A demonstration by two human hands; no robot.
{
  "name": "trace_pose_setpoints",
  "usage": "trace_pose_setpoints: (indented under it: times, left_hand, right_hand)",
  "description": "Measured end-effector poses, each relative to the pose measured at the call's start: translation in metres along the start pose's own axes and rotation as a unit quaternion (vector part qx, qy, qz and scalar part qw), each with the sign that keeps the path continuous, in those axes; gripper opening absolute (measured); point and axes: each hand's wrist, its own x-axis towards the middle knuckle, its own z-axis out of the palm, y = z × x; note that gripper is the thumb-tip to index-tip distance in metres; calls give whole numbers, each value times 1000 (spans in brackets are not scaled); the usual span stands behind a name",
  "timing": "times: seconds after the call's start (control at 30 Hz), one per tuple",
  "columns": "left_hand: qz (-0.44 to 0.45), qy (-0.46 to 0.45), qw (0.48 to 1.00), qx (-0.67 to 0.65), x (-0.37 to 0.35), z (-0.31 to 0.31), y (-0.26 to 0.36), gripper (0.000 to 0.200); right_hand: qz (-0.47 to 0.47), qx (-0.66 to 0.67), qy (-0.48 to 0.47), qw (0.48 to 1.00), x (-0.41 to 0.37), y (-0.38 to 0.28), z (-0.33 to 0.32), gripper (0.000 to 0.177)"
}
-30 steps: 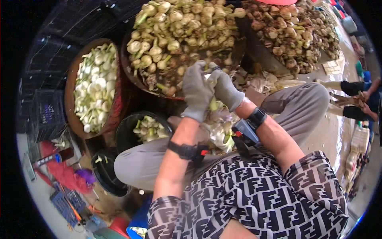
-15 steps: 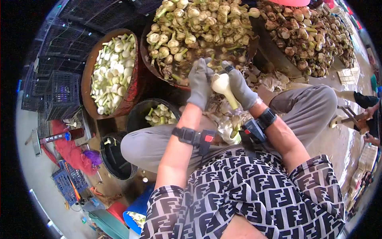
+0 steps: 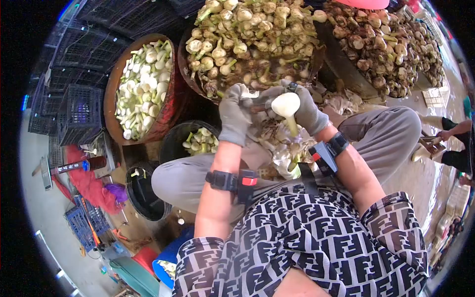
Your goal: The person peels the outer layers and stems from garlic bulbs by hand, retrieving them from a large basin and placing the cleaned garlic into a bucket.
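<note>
My right hand (image 3: pixel 308 110), in a grey glove with a dark band on a finger, is closed around a white garlic bulb (image 3: pixel 286 105). The bulb's pale green stem (image 3: pixel 293 126) points down toward my lap. To its left, my gloved left hand (image 3: pixel 232 116) is pinched, with a whitish strip of garlic skin (image 3: pixel 251 94) at its fingertips. Something dark between the hands is blurred. Loose garlic husks (image 3: pixel 289 158) are heaped below, between my legs. Just beyond my hands stands a large tub (image 3: pixel 184 74) of soiled garlic bulbs in brownish water.
A rusty tub (image 3: pixel 110 109) of clean white bulbs stands left, near a black bucket (image 3: pixel 170 138) of peeled garlic and another black bucket (image 3: pixel 143 198). Unpeeled garlic (image 3: pixel 383 54) is piled at right. Black crates (image 3: pixel 81 109) line the left. A person (image 3: pixel 457 136) is at far right.
My left hand has moved left and down, away from the bulb, with a whitish strip at its fingers. The bulb in my right hand has shifted slightly right, showing its smooth white end.
</note>
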Motion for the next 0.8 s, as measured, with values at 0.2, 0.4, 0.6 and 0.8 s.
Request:
trace_pose_setpoints:
  times: [0.2, 0.4, 0.6, 0.8]
  left_hand:
    - [250, -126, 527, 802, -44, 33, 18, 77]
    - [185, -206, 612, 741, -46, 16, -7, 72]
    - [336, -47, 567, 751, -26, 19, 92, 54]
    - [369, 145, 542, 741, 0, 32, 180, 50]
  right_hand:
    - [47, 190, 114, 974, 14, 11, -10, 40]
    - [121, 73, 164, 976, 23, 59, -19, 33]
    - [132, -111, 9, 985, 16, 69, -19, 31]
    - [53, -340, 106, 933, 52, 63, -47, 16]
